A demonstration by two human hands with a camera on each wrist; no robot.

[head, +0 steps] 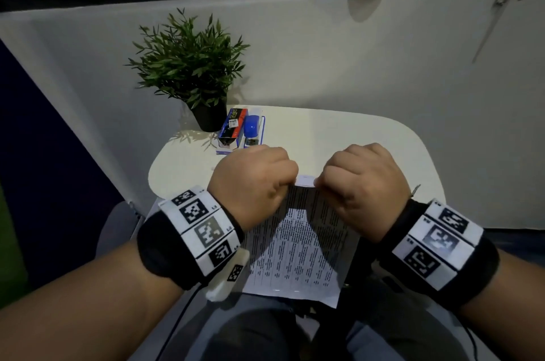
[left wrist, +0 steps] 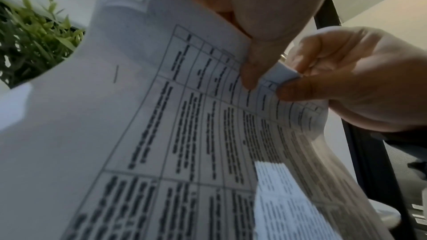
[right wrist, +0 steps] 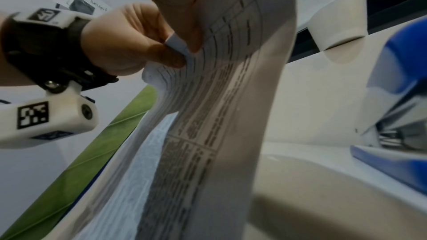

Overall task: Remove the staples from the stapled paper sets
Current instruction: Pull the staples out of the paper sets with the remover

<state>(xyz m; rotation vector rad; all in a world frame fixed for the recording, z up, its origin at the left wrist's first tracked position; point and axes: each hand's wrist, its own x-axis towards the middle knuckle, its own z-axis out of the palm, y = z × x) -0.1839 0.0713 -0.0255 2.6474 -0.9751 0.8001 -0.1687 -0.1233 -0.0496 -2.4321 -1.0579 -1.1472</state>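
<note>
Paper set point(head: 298, 245): you held it over your lap, off the table's point(head: 339, 136) near edge | left hand point(head: 253, 183), right hand point(head: 364, 186): both pinched its top corner | staple point(left wrist: 115, 74): still in, removal unfinished.

Printed text on the paper set point(head: 298, 245) is too blurred to read.

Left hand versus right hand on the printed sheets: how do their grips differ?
The left hand pinches the white printed paper set at its top edge left of the gap; the right hand pinches right of it. In the left wrist view the right hand grips a folded-over corner; the left hand's thumb lies flat on the page. Both are curled, knuckles up, above the lap.
</note>
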